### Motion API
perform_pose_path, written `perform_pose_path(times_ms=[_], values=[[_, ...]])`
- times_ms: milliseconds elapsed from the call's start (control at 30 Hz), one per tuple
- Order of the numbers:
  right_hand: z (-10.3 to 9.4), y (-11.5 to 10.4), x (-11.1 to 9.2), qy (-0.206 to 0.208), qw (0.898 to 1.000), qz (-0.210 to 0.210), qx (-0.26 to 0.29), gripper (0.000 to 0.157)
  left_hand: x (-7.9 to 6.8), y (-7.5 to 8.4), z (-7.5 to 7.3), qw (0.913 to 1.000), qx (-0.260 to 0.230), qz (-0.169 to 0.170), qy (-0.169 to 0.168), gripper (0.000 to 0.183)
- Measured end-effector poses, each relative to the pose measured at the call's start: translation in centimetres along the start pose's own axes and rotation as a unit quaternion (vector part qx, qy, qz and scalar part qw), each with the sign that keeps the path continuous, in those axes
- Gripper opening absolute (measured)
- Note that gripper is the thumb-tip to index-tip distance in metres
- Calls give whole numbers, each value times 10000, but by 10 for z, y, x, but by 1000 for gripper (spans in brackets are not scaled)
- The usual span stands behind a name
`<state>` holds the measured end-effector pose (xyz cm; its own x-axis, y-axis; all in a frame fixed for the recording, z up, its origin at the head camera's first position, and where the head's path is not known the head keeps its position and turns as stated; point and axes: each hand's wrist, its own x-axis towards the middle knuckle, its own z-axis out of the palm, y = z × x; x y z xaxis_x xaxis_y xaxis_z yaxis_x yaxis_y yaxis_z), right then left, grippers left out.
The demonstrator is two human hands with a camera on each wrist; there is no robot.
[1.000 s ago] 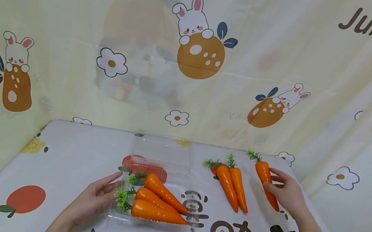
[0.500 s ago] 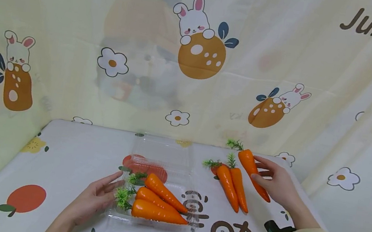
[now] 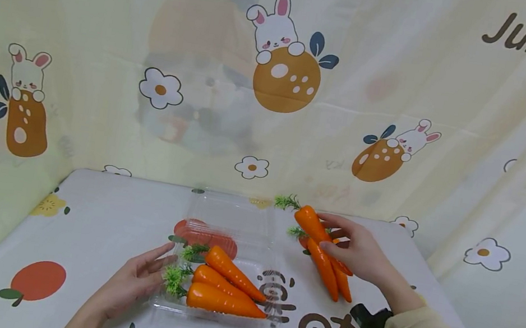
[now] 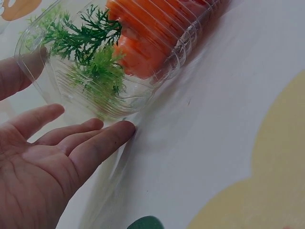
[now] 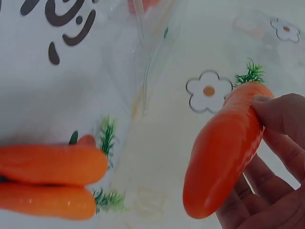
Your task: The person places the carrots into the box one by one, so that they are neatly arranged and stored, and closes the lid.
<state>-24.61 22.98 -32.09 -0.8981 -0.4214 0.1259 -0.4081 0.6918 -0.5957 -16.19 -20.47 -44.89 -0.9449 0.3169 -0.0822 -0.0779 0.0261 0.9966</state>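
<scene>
My right hand [image 3: 358,251] pinches an orange carrot [image 3: 308,223] with green leaves, thumb on one side and fingers on the other. It is held above two more carrots [image 3: 322,267] lying side by side on the table, partly covering them in the head view. My left hand [image 3: 140,276] rests at the left end of a clear plastic clamshell box [image 3: 215,315], its fingers extended against the wall. Inside the box lie three carrots [image 3: 227,263], leaves to the left and tips to the right. The left wrist view shows fingertips [image 4: 125,130] right at the box's edge.
The box's clear lid [image 3: 230,213] is folded back toward the rear curtain [image 3: 180,169]. A white printed cloth [image 3: 106,220] covers the table. Curtains with rabbit and flower prints stand at the back and both sides. A black wrist device [image 3: 369,319] sits at my right wrist.
My right hand has carried its carrot leftward, from the right side of the table to over the two lying carrots. The left hand, box and its carrots stay put.
</scene>
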Motion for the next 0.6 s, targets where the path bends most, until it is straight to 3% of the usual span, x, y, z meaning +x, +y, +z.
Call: perform_pose_path(times_ms=[233,600], values=[[16,-14,12,-324,9984,-393,232,52,1,-2,-1,9999,-87,89,-110,76],[43,-31,27,-890,9930,-643,428,51,0,-3,0,9999,4,127,-100,75]])
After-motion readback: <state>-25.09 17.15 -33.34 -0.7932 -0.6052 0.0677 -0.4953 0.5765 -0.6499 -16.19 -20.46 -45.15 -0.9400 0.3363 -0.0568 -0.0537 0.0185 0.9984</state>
